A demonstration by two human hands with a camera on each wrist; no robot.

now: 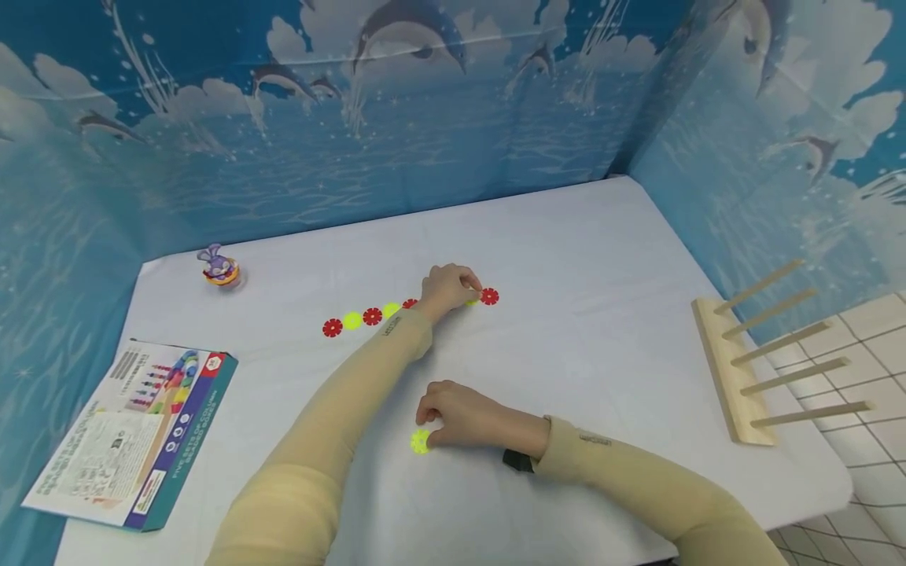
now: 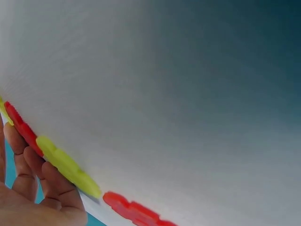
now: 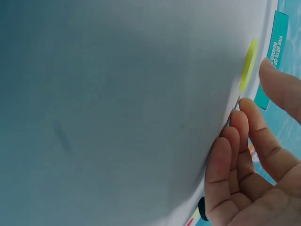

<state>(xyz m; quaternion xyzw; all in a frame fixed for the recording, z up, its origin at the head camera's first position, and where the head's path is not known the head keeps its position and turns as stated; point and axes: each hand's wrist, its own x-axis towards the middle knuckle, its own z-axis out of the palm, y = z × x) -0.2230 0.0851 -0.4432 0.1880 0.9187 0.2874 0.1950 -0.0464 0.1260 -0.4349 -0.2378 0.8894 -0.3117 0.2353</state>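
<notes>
A row of red and yellow-green plastic snowflake discs, one a red disc (image 1: 372,316), lies flat on the white table in the head view. At the row's right part, my left hand (image 1: 446,289) pinches a yellow-green disc (image 2: 5,112) by its edge, beside the last red disc (image 1: 489,296). Its other fingers rest along the row, against another yellow-green disc (image 2: 68,165). Nearer me, my right hand (image 1: 463,414) hovers over a single yellow-green disc (image 1: 420,441) lying on the table. Thumb and forefinger stand apart on either side of that disc.
A printed box (image 1: 134,432) lies at the left. Behind it stands a small purple rabbit figure (image 1: 219,266). A wooden rack (image 1: 732,369) with several upright pegs is at the right edge. Dolphin-print curtains (image 1: 396,141) enclose the back and sides of the table (image 1: 580,259).
</notes>
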